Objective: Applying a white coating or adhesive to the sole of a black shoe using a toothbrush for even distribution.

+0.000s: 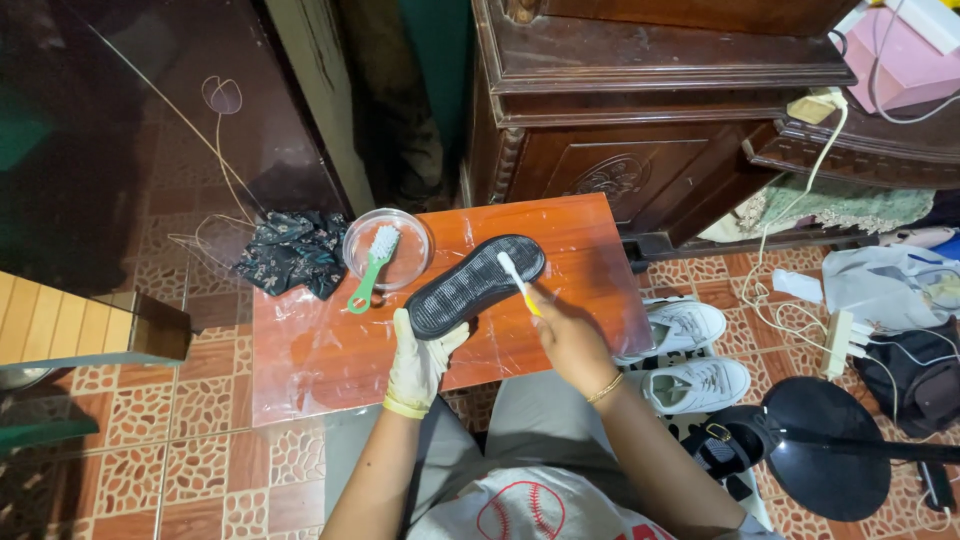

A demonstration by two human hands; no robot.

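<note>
While one dark shoe insole (476, 285) hangs tilted above the small reddish table (320, 350), we see our left hand (418, 362), in a pale glove, clenched on its lower end. Our bare right hand (566, 330) is wrapped around one toothbrush (516, 280) with a yellow handle, and the white bristle head rests on the upper part of the insole's ridged surface. A thin gold bangle (604, 390) circles the right wrist.

Just to the left of the insole, one clear round dish (402, 260) sits at the table's far edge, with one green-handled brush (372, 268) lying across it, white bristles up in the dish and handle pointing out over the table. Beside the dish, at the table's far left corner, one crumpled dark patterned cloth (292, 252) hangs partly off the edge.

On the tiled floor to the right we count two white sneakers (690, 355) side by side, near the table's right edge. Nearer to us lies one black sandal (722, 445) with a buckle, just beside one black desk lamp (825, 445). One white power strip (838, 340) lies farther right, among its cords.
</note>
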